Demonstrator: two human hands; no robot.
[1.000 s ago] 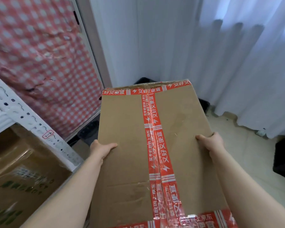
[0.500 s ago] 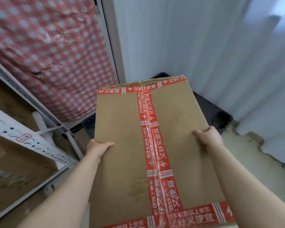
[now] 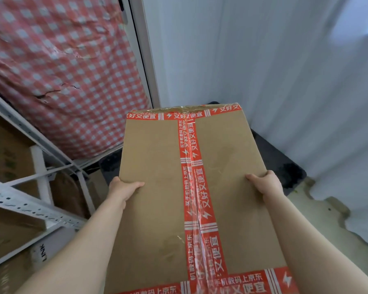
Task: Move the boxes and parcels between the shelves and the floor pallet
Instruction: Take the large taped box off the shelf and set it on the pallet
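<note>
Item: cardboard box (image 3: 157, 187), large, brown, flat top face up. It is sealed w/ red printed tape (image 3: 192, 166) down the centre seam and across both the far and near ends.

Position: box is held in front of the person, long axis pointing away, between the metal shelf rack (image 3: 30, 205) on the left and the white curtain (image 3: 327, 102) on the right. Its far end covers part of the black pallet (image 3: 285, 166) on the floor (image 3: 310, 221). Contact btwn box and pallet: cannot tell, underside hidden.

Left hand (image 3: 123, 187): grips the left long edge approx. mid-length. Thumb lies on the top face; remaining fingers are hidden down the side.

Right hand (image 3: 266, 183): grips the right long edge opposite the left hand. Thumb is on top, fingers curl over the edge. Both forearms run alongside the box.

Surroundings: rack holds other brown cartons (image 3: 0, 149) on upper and lower levels; printing blurred, not legible. A red-and-white checked cloth (image 3: 62, 71) hangs behind the rack. Curtain hem rests on the floor at right.
</note>
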